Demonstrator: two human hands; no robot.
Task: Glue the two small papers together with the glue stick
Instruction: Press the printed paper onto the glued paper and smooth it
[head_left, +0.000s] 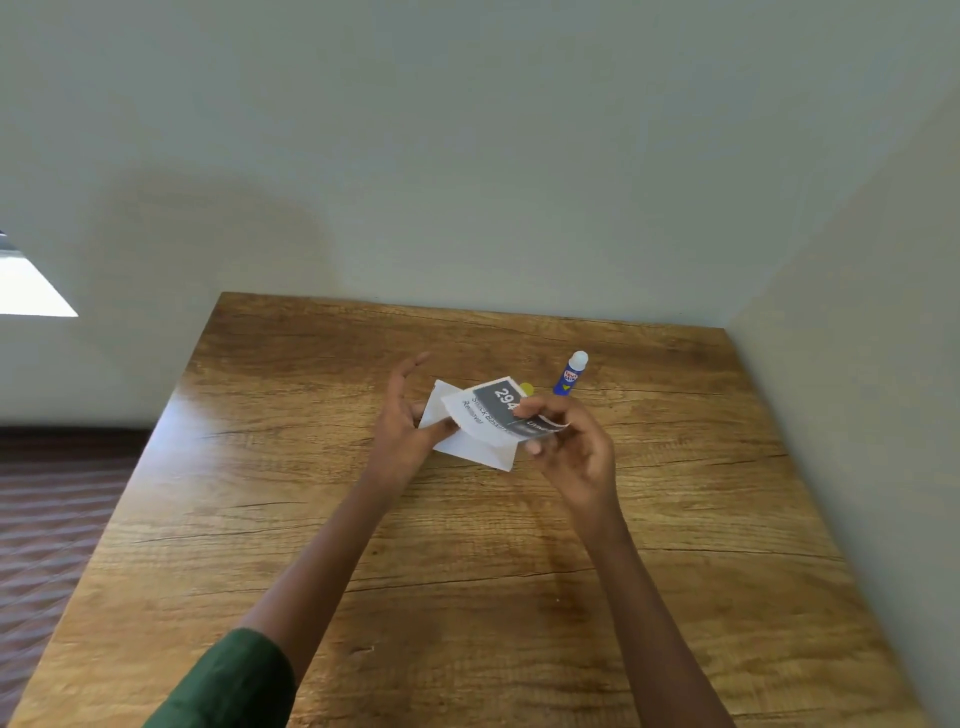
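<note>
Printed paper (491, 410): a small slip with a dark grey band, white digits "294" and lines of grey text below; raised above the table and curling at its right end, overlapping the white paper.
White paper (470, 447): a plain slip under the printed one, with its corners showing at the upper left and the lower right; its lower corner looks to be on or just above the table, and which one cannot be told.
Right hand (574, 447): thumb on top and fingers beneath, closed on the right end of the printed paper, pinching it.
Left hand (402, 421): thumb pressed on the left edge of the papers where they overlap; the other fingers are spread and point up, away from the paper, so nothing is enclosed in the hand.
Glue stick (570, 374): blue tube with a red and white label, white glue end bare, standing uncapped on the table just beyond the right hand, apart from both papers.
Yellow cap (527, 388): a small round yellow piece showing behind the top edge of the printed paper, near the foot of the glue stick.
Table (467, 597): wood grain top, set into a corner of pale walls.
Sleeve (234, 680): dark green, on the left arm at the bottom edge.
</note>
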